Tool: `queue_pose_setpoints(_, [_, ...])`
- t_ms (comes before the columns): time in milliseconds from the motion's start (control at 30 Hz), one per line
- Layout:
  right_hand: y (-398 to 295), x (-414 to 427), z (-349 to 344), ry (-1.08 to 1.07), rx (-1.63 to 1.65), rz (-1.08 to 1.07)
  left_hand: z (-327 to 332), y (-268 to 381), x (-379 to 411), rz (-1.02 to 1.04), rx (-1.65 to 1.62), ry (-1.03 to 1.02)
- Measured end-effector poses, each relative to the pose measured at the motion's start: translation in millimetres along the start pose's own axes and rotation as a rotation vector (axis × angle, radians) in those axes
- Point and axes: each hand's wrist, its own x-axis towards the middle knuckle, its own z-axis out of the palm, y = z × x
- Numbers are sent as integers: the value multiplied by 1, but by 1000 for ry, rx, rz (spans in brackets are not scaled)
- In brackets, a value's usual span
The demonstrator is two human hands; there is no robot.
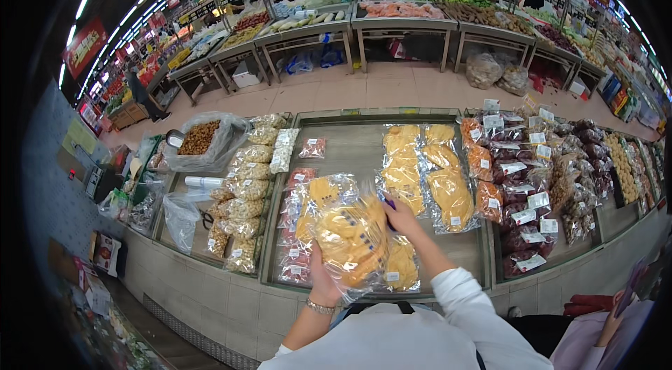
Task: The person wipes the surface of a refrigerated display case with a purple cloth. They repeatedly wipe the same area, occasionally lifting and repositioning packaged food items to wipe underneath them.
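Observation:
My left hand (324, 276) grips the near left edge of a clear plastic bag of flat yellow food pieces (353, 244), lifted over the display tray. At the bag's right side, my right hand (403, 216) holds a dark purple object (389, 208), too blurred to name. Under and beyond the raised bag lies another bag of yellow pieces (324, 190). More such bags (403, 160) lie in two columns on the right of the tray, and one (401, 265) rests at the near edge. Small red packs (295, 254) with white labels line the left side.
The tray's wooden base (346, 147) has raised edges. Bagged nuts (247, 189), a large open bag of brown pieces (199, 138) and scissors (208, 220) lie left. Labelled dark red bags (525, 212) fill the right tray. A person's hand (609, 325) holding a phone is at lower right.

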Motion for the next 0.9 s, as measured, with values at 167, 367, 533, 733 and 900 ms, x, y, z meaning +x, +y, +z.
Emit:
queue_pose_setpoints(167, [53, -49, -40, -151, 1034, 393, 14, 20, -6, 64, -32, -34])
queue_pose_setpoints(367, [3, -77, -30, -228, 1191, 308, -6, 6, 3, -31, 54, 72])
queue_pose_setpoints(533, [3, -69, -45, -206, 642, 362, -17, 17, 4, 143, 353, 248])
queue_pose_setpoints(733, [-27, -89, -40, -93, 763, 219, -50, 6, -2, 346, 820, 431])
queue_pose_setpoints(900, [-16, -92, -62, -5, 1032, 501, -83, -9, -15, -23, 232, 24])
